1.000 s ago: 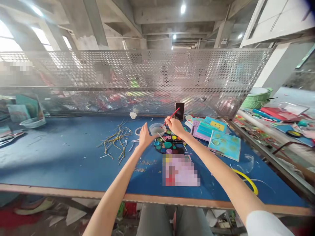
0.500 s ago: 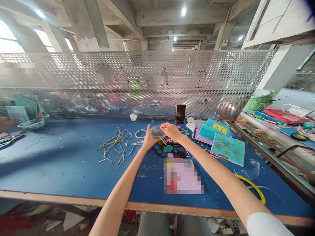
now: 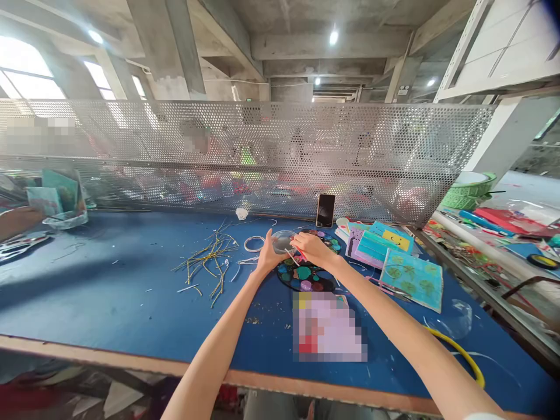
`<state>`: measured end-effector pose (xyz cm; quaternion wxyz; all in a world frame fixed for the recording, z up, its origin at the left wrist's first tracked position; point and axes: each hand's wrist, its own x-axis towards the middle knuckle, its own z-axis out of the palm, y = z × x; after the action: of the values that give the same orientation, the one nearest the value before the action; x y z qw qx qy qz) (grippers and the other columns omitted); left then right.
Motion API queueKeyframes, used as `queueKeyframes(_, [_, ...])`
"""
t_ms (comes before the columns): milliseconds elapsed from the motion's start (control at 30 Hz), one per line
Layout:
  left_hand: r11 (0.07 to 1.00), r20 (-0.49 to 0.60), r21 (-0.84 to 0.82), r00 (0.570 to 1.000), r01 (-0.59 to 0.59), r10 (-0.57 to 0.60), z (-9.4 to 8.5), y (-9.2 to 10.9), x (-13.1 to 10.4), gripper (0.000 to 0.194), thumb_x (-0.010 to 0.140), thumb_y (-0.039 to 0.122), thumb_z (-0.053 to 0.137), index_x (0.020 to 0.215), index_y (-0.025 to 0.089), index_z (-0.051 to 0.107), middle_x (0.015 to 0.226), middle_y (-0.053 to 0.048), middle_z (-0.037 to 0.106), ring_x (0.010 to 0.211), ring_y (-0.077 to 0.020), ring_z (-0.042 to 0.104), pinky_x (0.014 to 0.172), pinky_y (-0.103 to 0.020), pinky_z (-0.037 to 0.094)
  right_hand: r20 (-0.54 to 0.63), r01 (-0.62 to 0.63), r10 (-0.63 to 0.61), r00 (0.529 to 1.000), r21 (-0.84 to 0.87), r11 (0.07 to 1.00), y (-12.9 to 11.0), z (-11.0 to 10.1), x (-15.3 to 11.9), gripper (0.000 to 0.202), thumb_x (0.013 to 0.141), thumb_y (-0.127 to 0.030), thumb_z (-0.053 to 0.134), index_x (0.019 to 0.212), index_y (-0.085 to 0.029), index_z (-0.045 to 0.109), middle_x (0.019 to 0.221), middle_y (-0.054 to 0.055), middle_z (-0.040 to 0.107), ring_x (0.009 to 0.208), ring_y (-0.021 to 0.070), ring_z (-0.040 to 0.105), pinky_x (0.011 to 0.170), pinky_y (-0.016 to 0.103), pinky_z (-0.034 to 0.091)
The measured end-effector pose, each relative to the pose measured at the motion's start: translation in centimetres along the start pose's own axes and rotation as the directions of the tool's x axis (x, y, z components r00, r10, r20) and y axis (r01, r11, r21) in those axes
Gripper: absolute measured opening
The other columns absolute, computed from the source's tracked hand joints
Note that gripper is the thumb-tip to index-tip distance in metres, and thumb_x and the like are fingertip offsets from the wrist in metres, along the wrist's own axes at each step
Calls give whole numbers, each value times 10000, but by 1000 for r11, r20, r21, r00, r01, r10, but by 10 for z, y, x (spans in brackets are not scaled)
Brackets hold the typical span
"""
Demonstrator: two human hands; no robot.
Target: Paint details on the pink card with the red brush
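My left hand (image 3: 268, 255) is wrapped round the left side of a clear round container (image 3: 282, 241). At the container's right side, my right hand (image 3: 311, 247) is closed in a pinch, with a thin red and white stick (image 3: 292, 257) by its fingers. Just below both hands lies a dark palette (image 3: 286, 279) with round blobs of coloured paint. A pinkish sheet (image 3: 332, 326), partly blurred, rests nearer the table's front edge. Left of my left hand are a white ring (image 3: 254, 244) and a loose pile of yellowish wires (image 3: 212, 256).
A phone (image 3: 325, 210) stands against the perforated screen (image 3: 262, 140). Painted cards (image 3: 413, 279) lie to the right, near a yellow hoop (image 3: 464, 353) and a clear plastic piece (image 3: 460, 319). At far left, another person's hand (image 3: 20, 223) is beside a plastic basket (image 3: 65, 220).
The view has shifted slightly, so everything sits a little lower and further right. My right hand has tilted lower at the container, and the red part of the stick now shows below its fingers.
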<state>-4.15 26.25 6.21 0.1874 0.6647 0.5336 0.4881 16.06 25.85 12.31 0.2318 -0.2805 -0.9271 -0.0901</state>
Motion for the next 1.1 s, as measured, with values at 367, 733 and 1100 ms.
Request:
queueKeyframes(367, [1000, 13, 22, 1000, -4, 3, -3, 5, -4, 465, 893, 419, 585, 1285, 182, 504, 1254, -94, 567, 1113, -225, 579, 954, -470, 513, -174, -164, 196, 965, 183, 969, -2, 11, -5, 224, 944, -320, 547, 1084, -162, 621, 1062, 57, 654, 958, 167, 637, 857, 384, 554])
queueKeyframes(733, [999, 31, 49, 999, 16, -18, -6, 9, -5, 477, 888, 418, 592, 1294, 185, 500, 1294, -99, 547, 1161, -241, 557, 981, -491, 496, -194, -419, 508, 839, 366, 831, 29, 11, -13, 287, 935, -378, 555, 1121, -164, 604, 1098, 64, 641, 919, 164, 640, 795, 353, 569])
queueKeyframes(1100, [999, 39, 48, 999, 0, -2, -5, 9, -7, 483, 889, 416, 590, 1303, 186, 492, 1290, -99, 549, 1153, -238, 561, 981, -490, 497, -218, -293, 345, 913, 238, 926, 2, 22, 22, 269, 936, -364, 556, 1112, -167, 610, 1118, 69, 640, 962, 171, 634, 854, 386, 554])
